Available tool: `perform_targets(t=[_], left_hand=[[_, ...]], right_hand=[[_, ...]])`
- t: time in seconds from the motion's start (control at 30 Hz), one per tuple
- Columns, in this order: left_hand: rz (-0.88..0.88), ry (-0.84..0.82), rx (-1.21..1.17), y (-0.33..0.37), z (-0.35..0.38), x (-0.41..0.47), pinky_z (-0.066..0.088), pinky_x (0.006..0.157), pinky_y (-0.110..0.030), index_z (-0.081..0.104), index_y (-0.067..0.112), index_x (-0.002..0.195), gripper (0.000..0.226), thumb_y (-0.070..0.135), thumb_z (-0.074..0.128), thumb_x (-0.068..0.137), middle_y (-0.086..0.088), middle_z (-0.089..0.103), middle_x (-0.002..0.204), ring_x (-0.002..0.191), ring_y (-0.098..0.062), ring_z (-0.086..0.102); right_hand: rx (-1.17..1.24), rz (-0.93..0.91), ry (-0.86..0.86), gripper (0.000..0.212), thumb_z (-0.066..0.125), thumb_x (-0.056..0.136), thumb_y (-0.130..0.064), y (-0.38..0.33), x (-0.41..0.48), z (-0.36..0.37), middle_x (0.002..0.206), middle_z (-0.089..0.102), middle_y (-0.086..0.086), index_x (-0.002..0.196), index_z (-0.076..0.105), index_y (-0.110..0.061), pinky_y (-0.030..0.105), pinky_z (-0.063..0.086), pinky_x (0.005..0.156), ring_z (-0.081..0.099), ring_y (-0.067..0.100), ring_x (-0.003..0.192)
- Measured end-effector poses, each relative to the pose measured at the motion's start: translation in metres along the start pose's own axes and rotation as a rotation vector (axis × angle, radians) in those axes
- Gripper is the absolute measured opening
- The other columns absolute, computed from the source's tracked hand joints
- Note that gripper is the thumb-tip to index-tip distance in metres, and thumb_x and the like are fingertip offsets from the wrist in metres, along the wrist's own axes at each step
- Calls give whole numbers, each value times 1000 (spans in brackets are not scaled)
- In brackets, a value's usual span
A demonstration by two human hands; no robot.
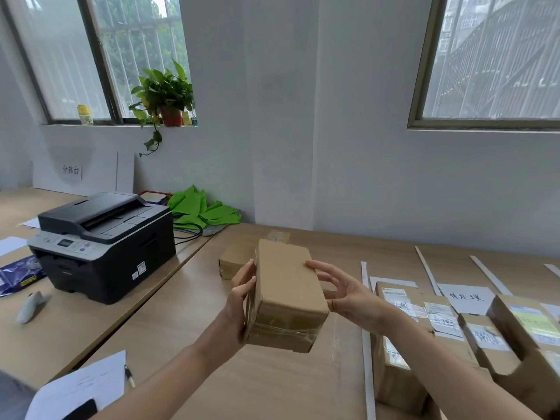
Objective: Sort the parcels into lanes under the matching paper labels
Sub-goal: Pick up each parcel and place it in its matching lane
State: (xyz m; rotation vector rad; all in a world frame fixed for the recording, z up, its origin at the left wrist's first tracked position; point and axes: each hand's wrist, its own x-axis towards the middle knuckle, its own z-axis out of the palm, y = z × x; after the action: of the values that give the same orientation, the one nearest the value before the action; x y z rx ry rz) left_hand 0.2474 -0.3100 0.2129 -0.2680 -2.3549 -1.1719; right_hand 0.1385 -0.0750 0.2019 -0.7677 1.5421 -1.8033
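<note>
The person is holding a brown box (285, 292) up in the air at the centre of the frame, clear of the worktop (272, 383). The left hand (239, 301) is gripping the box's left side, curling round it. The right hand (351, 298) is only steadying it: its fingers (318, 266) are spreading wide, with one tip and the thumb touching the right side.

No shipping sticker is showing on the faces turned this way, so I reckon the box is being turned over to find one. To do that well, the left hand should be keeping the firm hold while the right rolls the box. The writing can then be checked against the paper label (468, 297) at the right of the frame, where other boxes (403, 301) are lying between white paper strips (365, 277). A spare box (236, 259) is sitting on the worktop just behind.
</note>
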Motion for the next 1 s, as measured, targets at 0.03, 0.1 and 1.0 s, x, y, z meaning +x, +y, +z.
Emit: perform_targets(t=[0.03, 0.1, 1.0], left_hand=[[132, -45, 50, -7, -5, -6, 46, 99, -33, 51, 22, 126, 34, 5, 56, 97, -1, 53, 136, 131, -16, 48], [287, -132, 125, -39, -12, -13, 38, 114, -41, 26, 9, 148, 82, -4, 74, 82, -8, 25, 159, 150, -26, 23], [-593, -38, -690, -26, 56, 17, 44, 108, -48, 53, 47, 112, 20, 56, 40, 100, 7, 65, 125, 120, -13, 59]], right_hand=[[-10, 9, 10, 79, 70, 81, 13, -2, -1, 0, 147, 38, 14, 143, 52, -32, 45, 54, 97, 59, 39, 121], [-41, 39, 41, 78, 69, 82, 13, -3, -2, -2, 144, 41, 14, 145, 50, -29, 40, 56, 93, 61, 35, 114], [-17, -76, 606, 35, 40, 98, -61, -3, 2, 54, 149, 46, -7, 132, 49, -59, 46, 38, 115, 41, 18, 141]])
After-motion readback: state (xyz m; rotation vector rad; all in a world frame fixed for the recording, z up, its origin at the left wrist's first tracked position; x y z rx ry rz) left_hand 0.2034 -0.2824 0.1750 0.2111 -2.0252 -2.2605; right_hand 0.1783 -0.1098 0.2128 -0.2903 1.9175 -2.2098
